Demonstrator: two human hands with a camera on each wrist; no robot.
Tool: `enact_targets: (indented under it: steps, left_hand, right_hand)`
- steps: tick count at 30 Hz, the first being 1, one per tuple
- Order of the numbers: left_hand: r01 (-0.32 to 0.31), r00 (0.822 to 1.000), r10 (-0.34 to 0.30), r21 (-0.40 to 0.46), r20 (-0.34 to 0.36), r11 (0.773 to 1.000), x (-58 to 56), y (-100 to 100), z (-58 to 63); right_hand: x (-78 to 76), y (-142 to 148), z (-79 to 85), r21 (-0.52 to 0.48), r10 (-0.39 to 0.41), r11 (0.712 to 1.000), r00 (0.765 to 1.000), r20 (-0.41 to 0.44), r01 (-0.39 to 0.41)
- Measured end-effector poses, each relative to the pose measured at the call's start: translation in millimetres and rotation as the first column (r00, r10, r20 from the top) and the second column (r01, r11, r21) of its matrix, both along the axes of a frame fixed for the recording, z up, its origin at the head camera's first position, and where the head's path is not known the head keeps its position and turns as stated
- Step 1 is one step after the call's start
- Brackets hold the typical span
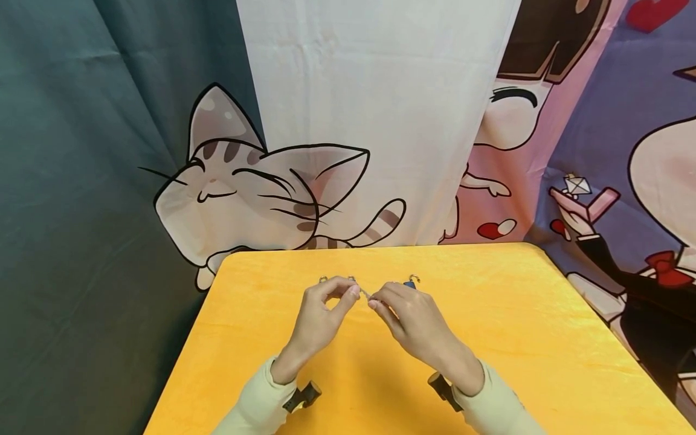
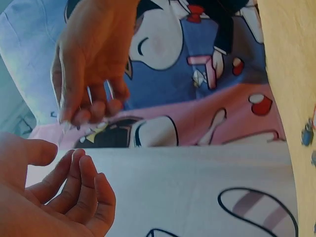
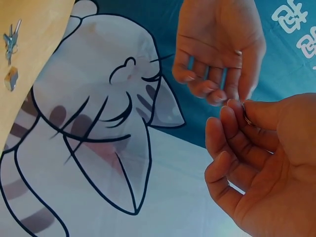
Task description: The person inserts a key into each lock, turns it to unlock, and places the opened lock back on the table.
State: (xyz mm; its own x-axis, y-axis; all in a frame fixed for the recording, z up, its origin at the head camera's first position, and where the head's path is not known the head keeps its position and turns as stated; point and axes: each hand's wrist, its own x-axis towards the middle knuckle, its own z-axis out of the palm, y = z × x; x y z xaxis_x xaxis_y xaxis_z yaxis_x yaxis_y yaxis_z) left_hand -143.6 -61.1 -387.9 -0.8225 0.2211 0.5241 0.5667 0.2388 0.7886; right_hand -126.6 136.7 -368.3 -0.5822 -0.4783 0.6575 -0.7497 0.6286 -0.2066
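Behind the table hangs a printed cloth backdrop (image 1: 380,72), showing a striped cat and cartoon figures. Before it stands the table (image 1: 516,338), its top yellow with rounded far corners. Two pale sleeves, left (image 1: 261,399) and right (image 1: 497,405), reach in from the near side, each with a dark wrist camera, left (image 1: 304,396) and right (image 1: 444,389), at the cuff.

The left hand (image 1: 321,314) and right hand (image 1: 418,320) face each other, fingertips near but apart. The right thumb and forefinger pinch a thin metallic piece (image 1: 365,293), the other right fingers curling alongside. On the left, thumb and forefinger stand narrowly spaced at the piece's other end, the remaining fingers bent; whether they grip it I cannot tell.

Beyond the right hand, a blue item (image 1: 409,284) lies partly hidden on the tabletop, a brass-coloured hook (image 1: 415,278) just beside it. The right wrist view shows a bunch of keys (image 3: 11,42) on the tabletop, near a small metal block (image 3: 11,79).

The thin piece spans the gap between the hands. Seen from the head, its long axis slants from the left fingertips down toward the right ones. Its finer form is too small to determine.
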Motion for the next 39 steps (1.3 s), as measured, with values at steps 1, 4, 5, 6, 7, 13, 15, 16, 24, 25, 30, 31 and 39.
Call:
enact_targets:
  steps: [1,4,5,6,7,13,15,16,24,25,30,31,39]
  left_hand:
    - [-0.009,1.000,0.009,-0.005,0.015,1.000,-3.2,-1.0,-0.5]
    - [-0.051,0.997,0.052,-0.034,0.048,0.998,-15.6,-5.0,-4.0]
    - [-0.059,0.997,0.061,-0.044,0.056,0.997,-20.9,-6.6,-6.4]
    - [-0.064,0.996,0.067,-0.049,0.061,0.997,-26.3,-8.5,-9.8]
    - [-0.072,0.995,0.076,-0.060,0.069,0.996,-31.7,-10.0,-13.0]
    - [-0.117,0.985,0.132,-0.134,0.113,0.984,-59.0,-14.2,-34.6]
    - [-0.127,0.981,0.148,-0.162,0.122,0.979,-65.6,-14.0,-40.0]
    - [-0.128,0.980,0.152,-0.170,0.130,0.977,-68.6,-13.7,-42.1]
    - [-0.157,0.961,0.210,-0.272,0.180,0.949,-99.2,-9.1,-64.7]
    - [-0.163,0.958,0.221,-0.291,0.181,0.943,-103.3,-8.6,-68.7]
    - [-0.160,0.946,0.250,-0.371,0.208,0.915,-120.6,-4.6,-88.3]
    - [-0.153,0.944,0.250,-0.385,0.217,0.910,-123.5,-3.4,-91.9]
    - [-0.109,0.931,0.266,-0.505,0.249,0.856,-140.1,7.1,-115.3]
  right_hand:
    - [-0.4,1.6,0.2,-0.004,-0.002,1.000,1.000,-0.004,0.002]
    - [-1.5,6.6,0.8,-0.005,-0.014,1.000,1.000,-0.005,0.014]
    - [-1.8,8.4,1.0,-0.006,-0.019,1.000,1.000,0.000,0.019]
    - [-2.0,10.1,0.9,-0.007,-0.024,1.000,1.000,0.007,0.024]
    - [-2.2,11.8,0.7,-0.009,-0.027,1.000,1.000,0.013,0.027]
    - [-2.0,21.8,-2.2,-0.013,-0.059,0.998,0.998,0.034,0.059]
    - [-1.5,24.7,-2.9,-0.012,-0.072,0.997,0.997,0.034,0.072]
    - [-1.3,26.1,-3.3,-0.011,-0.078,0.997,0.996,0.035,0.078]
    - [1.6,35.1,-8.3,0.015,-0.109,0.994,0.993,0.041,0.109]
    - [2.2,35.7,-9.0,0.025,-0.114,0.993,0.993,0.040,0.113]
    - [6.0,39.9,-14.1,0.072,-0.143,0.987,0.990,0.022,0.141]
    - [6.7,41.1,-15.8,0.082,-0.148,0.986,0.989,0.020,0.146]
    - [12.2,51.7,-33.6,0.128,-0.183,0.977,0.981,0.069,0.173]
